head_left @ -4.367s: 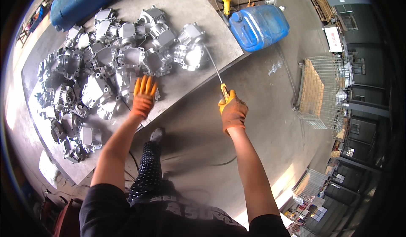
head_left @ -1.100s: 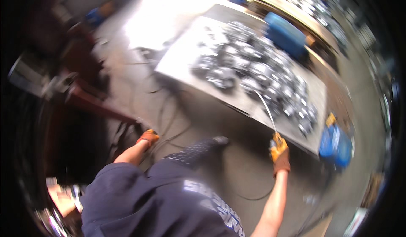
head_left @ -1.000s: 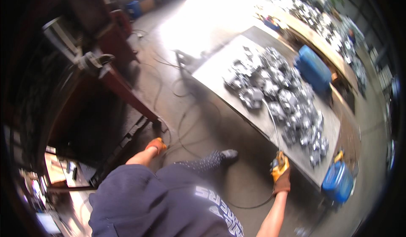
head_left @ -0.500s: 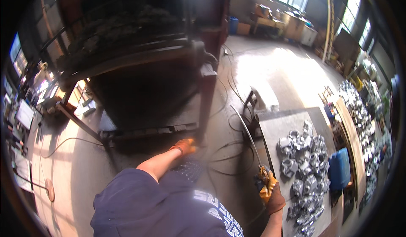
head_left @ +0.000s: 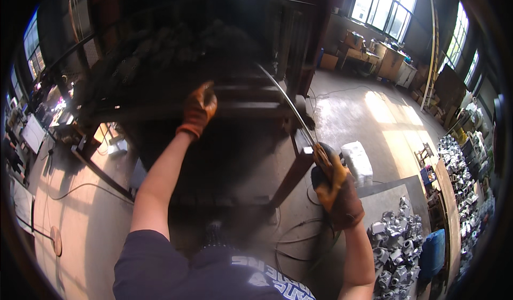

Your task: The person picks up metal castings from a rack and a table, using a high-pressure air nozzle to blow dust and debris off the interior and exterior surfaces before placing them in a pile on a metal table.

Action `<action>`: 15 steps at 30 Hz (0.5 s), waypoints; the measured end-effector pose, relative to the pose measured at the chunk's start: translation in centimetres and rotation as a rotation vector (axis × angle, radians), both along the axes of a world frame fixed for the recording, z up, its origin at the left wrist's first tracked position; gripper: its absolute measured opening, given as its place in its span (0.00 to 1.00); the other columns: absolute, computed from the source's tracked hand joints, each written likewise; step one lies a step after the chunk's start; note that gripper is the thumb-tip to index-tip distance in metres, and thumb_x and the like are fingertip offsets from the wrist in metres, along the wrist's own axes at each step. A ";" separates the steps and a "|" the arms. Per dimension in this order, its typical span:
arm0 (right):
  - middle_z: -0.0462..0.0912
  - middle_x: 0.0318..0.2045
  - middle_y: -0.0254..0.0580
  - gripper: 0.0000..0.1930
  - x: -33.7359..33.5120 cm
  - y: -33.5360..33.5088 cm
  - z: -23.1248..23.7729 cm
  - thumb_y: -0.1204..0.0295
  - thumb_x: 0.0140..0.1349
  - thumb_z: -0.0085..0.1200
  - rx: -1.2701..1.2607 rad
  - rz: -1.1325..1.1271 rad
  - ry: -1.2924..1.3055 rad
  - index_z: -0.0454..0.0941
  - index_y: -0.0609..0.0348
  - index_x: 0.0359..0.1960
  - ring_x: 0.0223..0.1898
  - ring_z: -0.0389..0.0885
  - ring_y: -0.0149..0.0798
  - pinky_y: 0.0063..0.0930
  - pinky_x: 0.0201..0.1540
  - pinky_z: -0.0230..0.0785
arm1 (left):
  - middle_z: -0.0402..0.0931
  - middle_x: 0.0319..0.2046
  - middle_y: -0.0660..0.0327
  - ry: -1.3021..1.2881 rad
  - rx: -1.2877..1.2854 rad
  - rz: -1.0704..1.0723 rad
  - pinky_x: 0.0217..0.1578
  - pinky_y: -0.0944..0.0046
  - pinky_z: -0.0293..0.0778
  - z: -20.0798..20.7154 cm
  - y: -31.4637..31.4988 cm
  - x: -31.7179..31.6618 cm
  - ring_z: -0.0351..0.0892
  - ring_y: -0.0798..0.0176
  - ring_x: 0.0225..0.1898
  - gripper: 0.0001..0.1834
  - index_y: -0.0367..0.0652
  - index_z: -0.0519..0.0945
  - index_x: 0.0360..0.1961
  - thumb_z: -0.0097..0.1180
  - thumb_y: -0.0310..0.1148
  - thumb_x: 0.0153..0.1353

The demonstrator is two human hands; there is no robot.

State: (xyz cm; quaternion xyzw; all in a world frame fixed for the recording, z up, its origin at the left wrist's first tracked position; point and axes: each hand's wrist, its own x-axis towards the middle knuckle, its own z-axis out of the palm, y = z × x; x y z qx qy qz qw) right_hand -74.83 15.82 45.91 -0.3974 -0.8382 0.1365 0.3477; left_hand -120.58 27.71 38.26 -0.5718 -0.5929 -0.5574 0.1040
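Note:
My right hand (head_left: 337, 190), in an orange-and-brown work glove, is wrapped around the handle of an air blow gun (head_left: 320, 158). Its long thin metal tube (head_left: 288, 105) reaches up and left, over the front edge of a dark machine (head_left: 240, 107). My left hand (head_left: 201, 107), gloved in orange, is raised before that edge; its fingers look loosely bent and apart, and I see nothing in them. Behind it, a heap of dark lumpy parts (head_left: 176, 48) lies in deep shadow on the machine, hard to make out.
At the right, a metal-topped table (head_left: 382, 193) bears a pile of grey metal castings (head_left: 398, 246). Next to it stands a blue plastic container (head_left: 433, 252). Hoses (head_left: 294, 236) coil on the floor between table and machine. A white bundle (head_left: 357, 163) sits behind the table.
Both hands have risen and moved forward to the machine. The blow gun's tube has swung from beside the table to over the machine's edge. My view has shifted too.

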 end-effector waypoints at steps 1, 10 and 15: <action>0.83 0.42 0.56 0.30 -3.1 1.8 1.2 0.72 0.56 0.58 -0.012 -0.033 -0.067 0.67 0.57 0.63 0.39 0.84 0.52 0.37 0.41 0.74 | 0.82 0.40 0.52 0.077 0.017 0.043 0.44 0.61 0.78 2.2 2.3 -1.9 0.83 0.55 0.43 0.21 0.44 0.77 0.55 0.60 0.31 0.59; 0.83 0.31 0.52 0.24 -18.7 16.4 3.0 0.70 0.55 0.58 0.204 -0.242 -0.351 0.75 0.53 0.56 0.30 0.81 0.58 0.44 0.34 0.73 | 0.73 0.57 0.56 0.590 -0.440 0.491 0.60 0.46 0.64 9.8 27.1 -10.7 0.70 0.50 0.61 0.33 0.57 0.69 0.64 0.60 0.50 0.58; 0.82 0.32 0.46 0.22 -18.0 19.5 1.7 0.67 0.59 0.58 0.175 -0.284 -0.271 0.76 0.43 0.57 0.30 0.81 0.50 0.40 0.37 0.73 | 0.64 0.66 0.56 0.775 -0.639 0.429 0.65 0.38 0.55 11.4 40.1 -10.8 0.60 0.47 0.67 0.33 0.60 0.62 0.68 0.54 0.49 0.62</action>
